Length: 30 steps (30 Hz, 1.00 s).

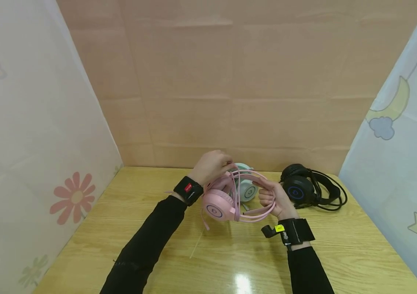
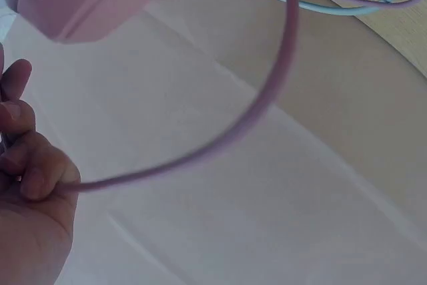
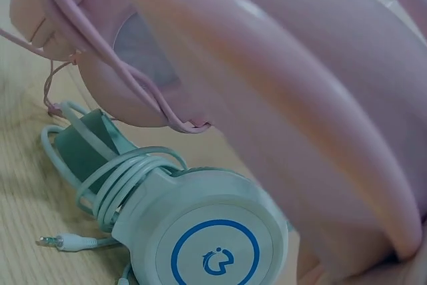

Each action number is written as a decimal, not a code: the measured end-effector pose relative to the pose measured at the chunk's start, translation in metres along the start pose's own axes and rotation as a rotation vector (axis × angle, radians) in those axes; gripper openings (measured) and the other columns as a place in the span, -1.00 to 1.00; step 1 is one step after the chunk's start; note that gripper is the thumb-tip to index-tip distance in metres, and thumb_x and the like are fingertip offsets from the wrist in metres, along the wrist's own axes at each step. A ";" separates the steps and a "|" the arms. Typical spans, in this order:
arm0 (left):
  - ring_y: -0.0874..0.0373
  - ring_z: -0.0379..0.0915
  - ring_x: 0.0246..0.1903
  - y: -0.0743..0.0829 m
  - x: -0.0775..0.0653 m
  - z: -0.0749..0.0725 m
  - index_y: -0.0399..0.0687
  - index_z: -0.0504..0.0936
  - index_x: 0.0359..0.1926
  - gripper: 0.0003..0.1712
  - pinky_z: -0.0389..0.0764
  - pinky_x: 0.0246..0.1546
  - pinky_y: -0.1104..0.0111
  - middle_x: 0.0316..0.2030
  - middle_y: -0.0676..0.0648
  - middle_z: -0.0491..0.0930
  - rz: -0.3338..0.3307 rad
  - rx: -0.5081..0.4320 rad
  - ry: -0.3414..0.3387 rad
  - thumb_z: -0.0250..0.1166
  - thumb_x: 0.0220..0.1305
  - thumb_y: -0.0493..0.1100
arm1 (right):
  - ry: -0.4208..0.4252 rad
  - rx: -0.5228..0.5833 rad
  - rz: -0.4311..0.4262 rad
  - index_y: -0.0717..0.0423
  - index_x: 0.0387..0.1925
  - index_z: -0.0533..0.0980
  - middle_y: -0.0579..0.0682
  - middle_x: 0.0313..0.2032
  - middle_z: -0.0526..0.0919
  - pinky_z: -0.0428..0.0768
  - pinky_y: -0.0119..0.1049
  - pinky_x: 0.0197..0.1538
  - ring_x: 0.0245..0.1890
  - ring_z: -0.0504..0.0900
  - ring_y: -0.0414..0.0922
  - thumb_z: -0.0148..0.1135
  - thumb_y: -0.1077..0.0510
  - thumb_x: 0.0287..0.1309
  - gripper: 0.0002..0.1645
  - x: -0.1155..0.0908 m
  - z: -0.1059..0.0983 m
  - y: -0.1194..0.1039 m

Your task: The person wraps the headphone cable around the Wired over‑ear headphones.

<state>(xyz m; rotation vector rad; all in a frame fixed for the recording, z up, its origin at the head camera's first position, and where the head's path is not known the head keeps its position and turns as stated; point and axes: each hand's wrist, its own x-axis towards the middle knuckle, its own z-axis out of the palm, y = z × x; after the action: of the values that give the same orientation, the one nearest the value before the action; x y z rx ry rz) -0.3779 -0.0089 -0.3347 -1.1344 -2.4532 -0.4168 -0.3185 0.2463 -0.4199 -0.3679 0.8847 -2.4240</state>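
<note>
Pink headphones (image 1: 218,205) are held above the table, with their pink cable looped around the ear cup side and the headband. My right hand (image 1: 275,199) grips the headband on its right side. Up at the left, my left hand (image 1: 213,166) pinches the pink cable, and the left wrist view shows the cable (image 2: 257,108) curving away from the curled fingers (image 2: 40,165). Just behind the pink pair are mint-green headphones (image 1: 247,191), partly hidden in the head view. Their own cable (image 3: 123,185) is wound in a bundle, its plug (image 3: 50,241) lying on the table.
Black headphones (image 1: 296,190) with a coiled black cable lie right of my right hand. A thin pale strip (image 1: 196,244) is on the wooden table (image 1: 149,261). Brown paper (image 1: 186,81) stands along the back, with printed white sheets (image 1: 47,122) on both sides.
</note>
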 end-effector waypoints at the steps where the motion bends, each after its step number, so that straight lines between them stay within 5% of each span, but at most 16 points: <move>1: 0.24 0.58 -0.27 0.000 0.001 -0.001 0.09 0.73 -0.20 -0.80 0.57 -0.20 0.39 -0.30 0.10 0.69 -0.007 -0.011 -0.017 0.23 0.39 0.03 | 0.002 0.002 -0.002 0.23 -0.08 0.59 -0.15 -0.62 -0.22 -0.10 -0.48 -0.60 -0.68 -0.25 -0.28 -0.44 0.02 0.59 -0.37 -0.001 0.001 -0.001; 9: 0.19 0.61 -0.14 -0.005 0.004 0.002 -0.03 0.69 -0.07 -0.76 0.58 -0.05 0.36 -0.19 0.03 0.69 -0.044 -0.088 -0.168 0.16 0.46 -0.07 | -0.063 0.051 0.036 0.26 -0.03 0.58 -0.18 -0.64 -0.18 -0.06 -0.48 -0.61 -0.69 -0.19 -0.30 -0.50 0.02 0.60 -0.31 -0.002 -0.003 -0.001; 17: 0.27 0.54 -0.40 -0.012 0.003 0.003 0.03 0.74 -0.20 -0.78 0.51 -0.34 0.43 -0.35 0.09 0.70 -0.103 -0.128 -0.170 0.25 0.37 0.00 | -0.120 -0.006 0.026 0.22 0.03 0.55 -0.15 -0.62 -0.19 -0.04 -0.48 -0.62 -0.71 -0.19 -0.29 -0.56 0.04 0.59 -0.31 0.000 0.001 -0.002; 30: 0.17 0.64 -0.21 -0.018 0.004 0.014 -0.06 0.68 -0.03 -0.75 0.60 -0.18 0.34 -0.16 -0.03 0.71 -0.123 -0.157 -0.239 0.15 0.45 -0.08 | -0.135 -0.010 0.033 0.22 0.06 0.54 -0.15 -0.62 -0.19 0.13 -0.51 -0.65 -0.71 -0.17 -0.29 -0.60 0.05 0.59 -0.30 -0.003 0.001 -0.004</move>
<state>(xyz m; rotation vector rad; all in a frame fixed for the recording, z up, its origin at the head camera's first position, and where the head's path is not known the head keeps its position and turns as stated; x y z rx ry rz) -0.3975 -0.0116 -0.3468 -1.1573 -2.7504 -0.5466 -0.3169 0.2496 -0.4168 -0.5105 0.8375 -2.3351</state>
